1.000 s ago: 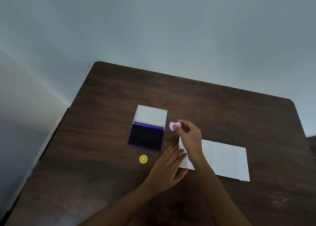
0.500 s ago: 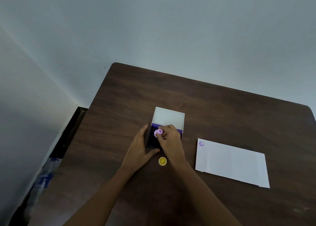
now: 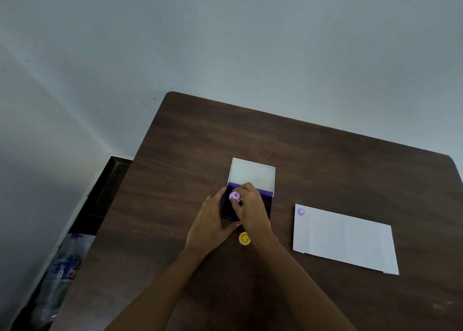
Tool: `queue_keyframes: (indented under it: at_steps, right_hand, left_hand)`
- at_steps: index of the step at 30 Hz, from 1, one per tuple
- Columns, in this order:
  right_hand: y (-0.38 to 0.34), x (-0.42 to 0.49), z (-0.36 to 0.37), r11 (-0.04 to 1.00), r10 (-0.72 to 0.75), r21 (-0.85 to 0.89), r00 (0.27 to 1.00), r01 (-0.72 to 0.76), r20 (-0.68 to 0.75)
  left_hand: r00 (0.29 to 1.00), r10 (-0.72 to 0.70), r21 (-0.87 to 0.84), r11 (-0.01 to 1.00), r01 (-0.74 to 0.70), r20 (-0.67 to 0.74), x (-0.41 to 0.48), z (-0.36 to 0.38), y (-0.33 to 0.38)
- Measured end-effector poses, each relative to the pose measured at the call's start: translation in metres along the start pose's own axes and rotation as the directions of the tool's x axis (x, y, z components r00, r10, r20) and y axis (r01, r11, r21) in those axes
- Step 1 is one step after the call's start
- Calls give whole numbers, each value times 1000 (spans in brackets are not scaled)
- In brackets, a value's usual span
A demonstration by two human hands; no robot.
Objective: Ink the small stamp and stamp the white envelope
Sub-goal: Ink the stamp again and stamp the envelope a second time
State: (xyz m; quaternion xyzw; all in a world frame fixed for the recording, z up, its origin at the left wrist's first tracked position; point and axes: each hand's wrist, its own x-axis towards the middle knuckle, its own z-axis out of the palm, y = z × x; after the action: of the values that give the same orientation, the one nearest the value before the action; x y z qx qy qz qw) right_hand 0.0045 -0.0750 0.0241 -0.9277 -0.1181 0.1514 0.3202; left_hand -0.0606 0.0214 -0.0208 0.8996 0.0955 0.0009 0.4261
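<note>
1. The right hand (image 3: 250,209) has the stamp (image 3: 235,195) pinched in its fingertips and holds it down over the dark pad (image 3: 265,203), near the pad's left part; I judge the step in hand is inking. Whether the stamp face already touches the pad is hidden by the fingers
2. The left hand (image 3: 209,226) lies flat and grasps nothing; its fingers rest along the left edge of the pad case and the thumb along the near edge, so the case cannot slide on the tabletop (image 3: 325,160)
3. To ink well, press straight down with the stamp upright, lightly, and lift straight up. A tilted stamp will probably take ink on one side only
4. Keep the left hand on the case while lifting, because the pad may stick to the stamp
5. The envelope (image 3: 350,240) lies to the right, well apart from the pad, with one purple mark (image 3: 301,211) in its far left corner. The next print needs a bare place beside it
6. The yellow cap (image 3: 244,238) lies just near the right wrist; take care not to push it
</note>
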Motion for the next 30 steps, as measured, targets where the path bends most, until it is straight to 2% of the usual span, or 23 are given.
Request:
queue_keyframes:
  at_steps: [7,12,14,16,18,20,23,25,27,30]
  right_hand:
    - [0,1,2,1000,7,18,1000,-7,-22]
    - [-3,4,-1,996,66,67,998,-66,-7]
    - [-1,5,-6,984,117,138,993,-114,-18]
    - [5,4,-17,934,212,304,976,-188,-46]
    - [15,0,-30,812,333,515,943,-276,-20]
    - [27,-5,-45,581,429,734,899,-352,92]
    - [45,-16,-69,182,416,915,872,-360,260]
    - [59,-24,-84,-23,383,944,870,-328,311]
    - [72,-31,-97,-159,368,946,872,-284,323]
    - [88,-40,-112,-215,365,951,885,-222,289]
  left_hand:
    - [1000,-3,5,1000,3,1,-1,1,-1]
    - [999,52,-49,997,-53,-14,-3,-4,-1]
    - [996,76,-94,992,-80,-37,-5,-8,-1]
    - [992,79,-105,990,-89,-95,-8,-11,-1]
    - [985,67,-68,995,-79,-161,-8,-13,2]
    - [976,79,-2,997,-81,-204,-8,-13,7]
    - [957,163,81,986,-148,-238,-8,-5,24]
    - [940,267,142,960,-241,-212,-10,4,38]
    - [918,376,183,918,-352,-122,-11,16,53]
    - [838,538,161,822,-546,92,-12,37,75]
